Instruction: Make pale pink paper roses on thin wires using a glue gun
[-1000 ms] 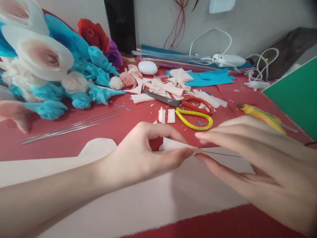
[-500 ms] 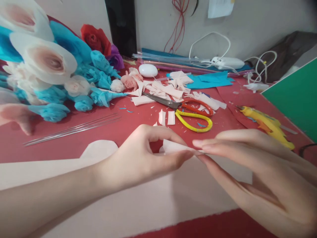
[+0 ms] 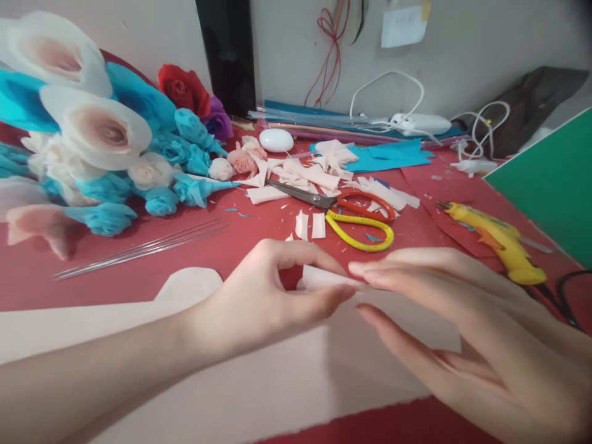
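Observation:
My left hand is closed in a pinch, thumb against fingers, on a small pale piece of paper that looks curled or folded. Close by on its right is my right hand, its thumb parted from the straight fingers and nothing visible between them. The right fingertips are at the far end of the piece; whether they touch it I cannot tell. Below both hands lies a large pale pink sheet, and a rounded pale cutout rests behind my left wrist.
Scissors with red and yellow handles lie beyond my hands, beside pale paper scraps. Thin wires and a pile of paper flowers are on the left. A yellow glue gun lies right, near a green board.
My right thumb has come away from the fingers and the paper end, so the right hand has opened. The left hand keeps its pinch. The view has shifted slightly.

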Demonstrator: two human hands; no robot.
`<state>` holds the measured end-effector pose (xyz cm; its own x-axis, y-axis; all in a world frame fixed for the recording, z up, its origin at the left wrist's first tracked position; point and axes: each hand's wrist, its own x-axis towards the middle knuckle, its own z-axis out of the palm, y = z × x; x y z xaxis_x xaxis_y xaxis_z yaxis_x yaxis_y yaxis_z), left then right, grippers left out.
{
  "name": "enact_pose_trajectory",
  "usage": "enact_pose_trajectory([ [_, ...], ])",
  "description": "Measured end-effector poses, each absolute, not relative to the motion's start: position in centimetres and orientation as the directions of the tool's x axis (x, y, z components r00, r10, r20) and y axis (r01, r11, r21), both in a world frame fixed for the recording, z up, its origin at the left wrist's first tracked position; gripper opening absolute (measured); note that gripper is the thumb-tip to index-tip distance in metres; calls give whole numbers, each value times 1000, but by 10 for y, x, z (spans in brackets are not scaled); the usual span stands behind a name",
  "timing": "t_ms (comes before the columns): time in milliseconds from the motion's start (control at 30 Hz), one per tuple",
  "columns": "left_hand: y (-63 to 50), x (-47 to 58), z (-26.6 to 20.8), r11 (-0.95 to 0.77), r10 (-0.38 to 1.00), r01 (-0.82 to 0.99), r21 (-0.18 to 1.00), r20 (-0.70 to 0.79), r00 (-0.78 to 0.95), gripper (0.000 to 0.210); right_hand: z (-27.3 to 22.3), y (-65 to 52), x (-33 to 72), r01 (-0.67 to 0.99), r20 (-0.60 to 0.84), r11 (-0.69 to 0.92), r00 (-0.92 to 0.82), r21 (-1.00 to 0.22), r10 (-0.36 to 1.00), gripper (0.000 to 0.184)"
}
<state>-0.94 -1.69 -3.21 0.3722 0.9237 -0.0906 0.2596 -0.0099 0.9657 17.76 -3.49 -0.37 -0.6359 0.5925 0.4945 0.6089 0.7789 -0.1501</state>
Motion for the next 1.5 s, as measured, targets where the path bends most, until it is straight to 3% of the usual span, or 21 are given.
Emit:
enact_pose_trajectory([
  [133, -17, -10, -32, -31, 924, 259, 965, -71, 376, 13, -3, -30, 178, 664, 442, 691, -549, -286, 710, 18],
  [233, -18, -9, -31, -10, 931, 216, 976, -70, 359, 10, -3, -22, 182, 644, 232, 553, -517, -529, 824, 11],
  [300, -19, -8, -30, 29, 926, 165, 986, -88, 366, 9, -3, -17, 184, 613, 29, 389, -512, -688, 858, 20],
  [400, -20, -7, -30, 67, 921, 125, 990, -110, 374, 9, -4, -10, 184, 522, -250, 98, -555, -848, 793, 34],
  [500, -20, -7, -31, 97, 923, 68, 993, -116, 367, 5, -7, -6, 181, 402, -372, -128, -615, -906, 695, 36],
  [600, -20, -9, -32, 136, 918, -30, 990, -114, 379, 3, -12, -6, 179, 329, -386, -217, -644, -919, 661, 33],
  [900, -20, -3, -27, 232, 881, -282, 931, -79, 466, 9, -10, -15, 174, 209, -279, -187, -653, -960, 704, 27],
  [1133, -30, -2, -13, 256, 854, -256, 932, -94, 512, 9, -2, -23, 172, 203, -215, -112, -612, -973, 761, 26],
  [1367, -31, -6, 5, 131, 936, -148, 980, -74, 343, 21, 6, -30, 167, 224, -243, -132, -593, -966, 767, 18],
  [1500, -29, -8, 7, 113, 952, -101, 988, -78, 296, 22, 4, -34, 168, 188, -190, -92, -607, -978, 772, 27],
])
